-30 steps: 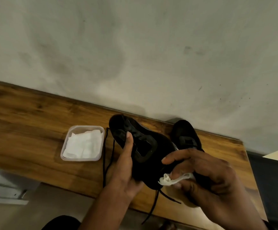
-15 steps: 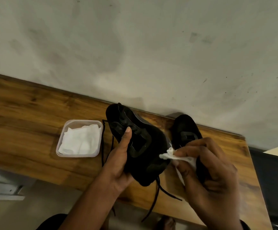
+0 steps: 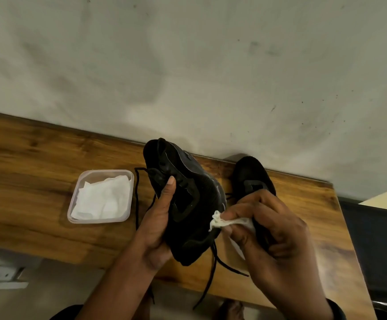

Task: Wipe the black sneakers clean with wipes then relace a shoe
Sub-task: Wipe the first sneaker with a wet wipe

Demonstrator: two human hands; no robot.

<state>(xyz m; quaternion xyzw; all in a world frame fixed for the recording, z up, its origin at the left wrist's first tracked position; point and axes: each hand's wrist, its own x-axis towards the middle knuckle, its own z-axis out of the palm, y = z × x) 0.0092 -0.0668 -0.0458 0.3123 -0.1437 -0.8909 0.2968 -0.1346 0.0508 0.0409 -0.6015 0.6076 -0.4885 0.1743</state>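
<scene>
My left hand (image 3: 158,225) grips a black sneaker (image 3: 188,199) held tilted above the wooden table (image 3: 26,181), thumb lying along its tongue. Its loose black laces (image 3: 213,271) dangle below. My right hand (image 3: 271,234) pinches a crumpled white wipe (image 3: 225,222) against the sneaker's right side. A second black sneaker (image 3: 250,174) rests on the table behind my right hand, partly hidden by it.
A clear plastic tub (image 3: 77,199) with white wipes (image 3: 102,199) sits on the table left of the held sneaker. A pale wall (image 3: 188,65) runs right behind the table. The table's front edge is close under my hands; a dark surface (image 3: 377,245) lies at the right.
The held sneaker has turned more onto its side. My right hand with the wipe rose from the sneaker's lower end to its right side and now sits slightly lower there.
</scene>
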